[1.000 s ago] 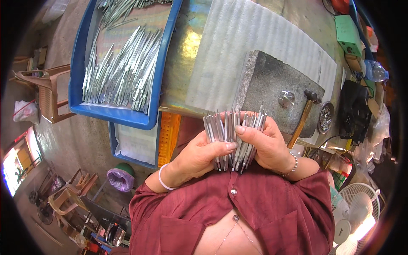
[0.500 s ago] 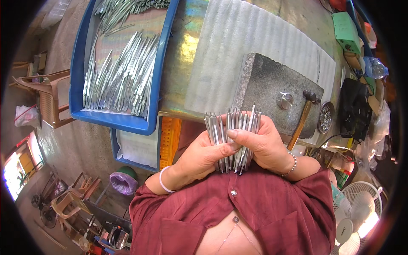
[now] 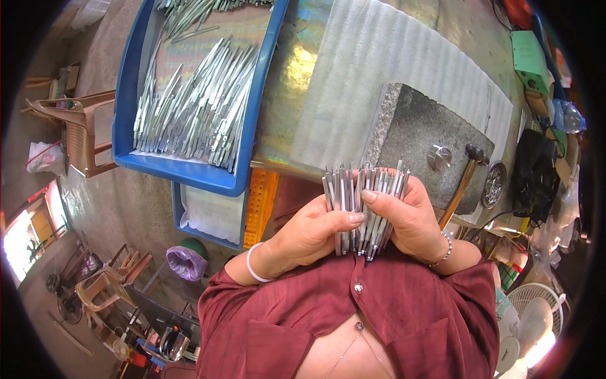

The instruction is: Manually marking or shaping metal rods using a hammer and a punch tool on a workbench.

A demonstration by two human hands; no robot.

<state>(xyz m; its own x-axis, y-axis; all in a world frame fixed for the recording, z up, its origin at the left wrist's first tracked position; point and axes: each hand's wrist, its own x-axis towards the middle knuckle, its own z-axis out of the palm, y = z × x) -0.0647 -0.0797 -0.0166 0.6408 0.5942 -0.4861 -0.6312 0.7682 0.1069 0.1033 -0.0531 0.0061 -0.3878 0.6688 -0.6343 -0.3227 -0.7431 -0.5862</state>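
Note:
Close to my chest, both hands grip a bundle of thin silvery metal rods point(image 3: 364, 208) with pointed tips up and blunt ends down. My left hand point(image 3: 309, 235) wraps its left side, thumb across the front. My right hand point(image 3: 413, 218) wraps the right side, its thumb laid over the rods near their middle. The fingers behind the bundle are mostly hidden. Beyond my left hand, a blue tray point(image 3: 183, 174) holds many similar metal rods point(image 3: 196, 107) in loose piles. A dark stone block point(image 3: 420, 145) lies beyond my right hand.
On the block rest a hammer point(image 3: 464, 180) and a round metal piece point(image 3: 439, 158). Beside it stands a dish of small metal bits point(image 3: 494, 184). White foam sheet point(image 3: 353, 69) covers part of the table. An orange crate point(image 3: 261, 205) and a lower blue tray point(image 3: 208, 237) sit below the table edge.
The whole view has shifted slightly, so everything appears a little farther right. Both hands still hold the bundle, with little change in grip.

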